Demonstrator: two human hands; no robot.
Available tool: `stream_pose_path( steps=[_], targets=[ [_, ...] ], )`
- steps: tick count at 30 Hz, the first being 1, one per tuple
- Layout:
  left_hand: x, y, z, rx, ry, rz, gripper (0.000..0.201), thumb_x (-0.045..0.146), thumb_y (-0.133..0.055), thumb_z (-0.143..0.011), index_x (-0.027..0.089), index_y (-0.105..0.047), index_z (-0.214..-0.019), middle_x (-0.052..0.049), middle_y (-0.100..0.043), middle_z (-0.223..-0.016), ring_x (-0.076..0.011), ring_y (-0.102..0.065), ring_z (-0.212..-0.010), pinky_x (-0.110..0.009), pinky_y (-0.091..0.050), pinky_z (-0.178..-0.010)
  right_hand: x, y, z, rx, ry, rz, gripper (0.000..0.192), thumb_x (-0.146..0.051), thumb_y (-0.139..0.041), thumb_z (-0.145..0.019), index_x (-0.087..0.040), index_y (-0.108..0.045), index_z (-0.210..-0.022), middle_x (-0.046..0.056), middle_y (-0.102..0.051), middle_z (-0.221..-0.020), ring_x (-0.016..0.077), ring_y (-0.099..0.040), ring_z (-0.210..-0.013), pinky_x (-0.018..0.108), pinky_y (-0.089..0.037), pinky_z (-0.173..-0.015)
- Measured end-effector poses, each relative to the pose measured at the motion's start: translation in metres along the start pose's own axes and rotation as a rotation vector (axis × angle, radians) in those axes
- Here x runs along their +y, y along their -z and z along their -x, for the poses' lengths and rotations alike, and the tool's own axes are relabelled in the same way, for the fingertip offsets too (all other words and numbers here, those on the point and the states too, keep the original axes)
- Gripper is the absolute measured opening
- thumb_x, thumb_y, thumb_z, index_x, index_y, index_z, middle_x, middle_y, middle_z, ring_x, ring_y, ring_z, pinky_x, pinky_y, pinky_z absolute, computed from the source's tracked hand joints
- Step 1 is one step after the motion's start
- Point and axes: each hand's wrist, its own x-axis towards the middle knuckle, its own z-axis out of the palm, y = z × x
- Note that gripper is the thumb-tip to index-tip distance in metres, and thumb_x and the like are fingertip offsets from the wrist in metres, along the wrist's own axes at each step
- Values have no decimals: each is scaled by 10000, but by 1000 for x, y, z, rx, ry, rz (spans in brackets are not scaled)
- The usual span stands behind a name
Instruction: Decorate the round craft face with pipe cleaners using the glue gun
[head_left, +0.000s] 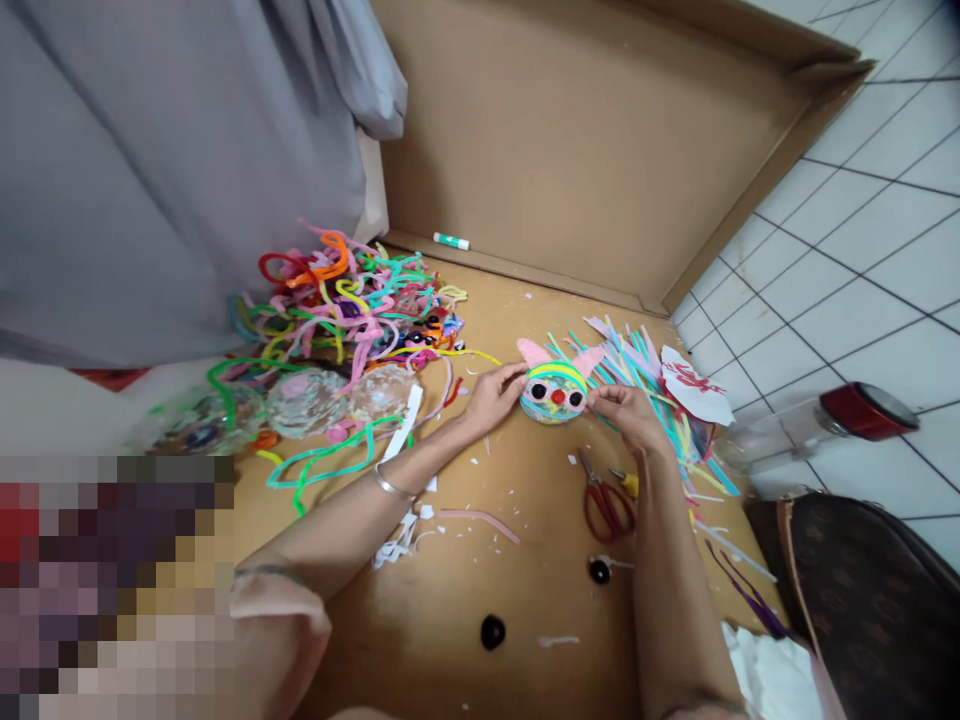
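Observation:
A round, clear craft ball point(553, 408) with an animal face sits between my two hands. It has pink fuzzy ears, green and yellow bands across the top, black round eyes ringed in pink and a red nose. My left hand point(495, 398) grips its left edge with closed fingers, a silver bangle on the wrist. At the opposite edge, the fingers of my right hand point(621, 412) pinch its side. Just below lie red-handled scissors point(607, 508) and a small yellow-handled tool point(626, 482). Nearer to me are two black round pieces, one a black disc point(493, 632).
Tangled colourful pipe cleaners point(337, 300) heap at the left, with clear plastic balls point(304, 400) before them. Straight pipe cleaners point(645, 370) spread at the right. A glue stick point(451, 241) lies by the cardboard panel point(540, 130). A red-lidded bottle point(870, 410) and brown bag point(862, 600) flank the right edge.

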Motion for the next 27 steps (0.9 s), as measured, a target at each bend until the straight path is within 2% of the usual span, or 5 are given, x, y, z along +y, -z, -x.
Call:
stream_pose_path(
  steps=[11, 15, 19, 24, 27],
  targets=[
    [-2, 2, 0, -9, 29, 30, 400, 414, -573, -891, 157, -728, -1156, -111, -763, -1198, -246, -705, -1094, -407, -535, -1017, 2, -8, 1, 55, 45, 0, 178, -372, -675, -507, -203, -668, -560, 8, -665, -559, 133, -535, -554, 265, -441, -598],
    [0, 5, 1, 6, 66, 56, 422, 459, -608, -868, 158, -726, -1139, -113, -761, -1202, -253, -697, -1120, -428, -519, -1047, -1, -3, 7, 91, 53, 38, 182, -373, -627, -519, -199, -657, -565, 0, -626, -526, 122, -480, -507, 244, -373, -512],
    [3, 13, -5, 78, 77, 65, 443, 513, -641, -834, 165, -737, -1090, -137, -757, -1200, -274, -697, -1116, -441, -514, -1045, -7, 7, 18, 171, 77, 66, 187, -376, -612, -521, -202, -650, -578, -4, -614, -528, 125, -471, -507, 249, -353, -505],
    [22, 36, -16, 184, 76, 60, 441, 483, -660, -800, 137, -727, -1065, -140, -764, -1093, -251, -708, -994, -408, -541, -959, -25, 17, 35, 254, 139, 54, 222, -404, -609, -522, -198, -639, -599, 4, -627, -586, 137, -504, -587, 269, -392, -579],
    [42, 47, -10, 216, 41, 55, 375, 431, -658, -803, 151, -731, -1041, -109, -767, -1039, -227, -700, -941, -377, -552, -910, -45, 19, 51, 277, 189, -59, 252, -425, -685, -551, -195, -640, -644, -1, -625, -628, 124, -505, -608, 267, -413, -608]
  ],
)
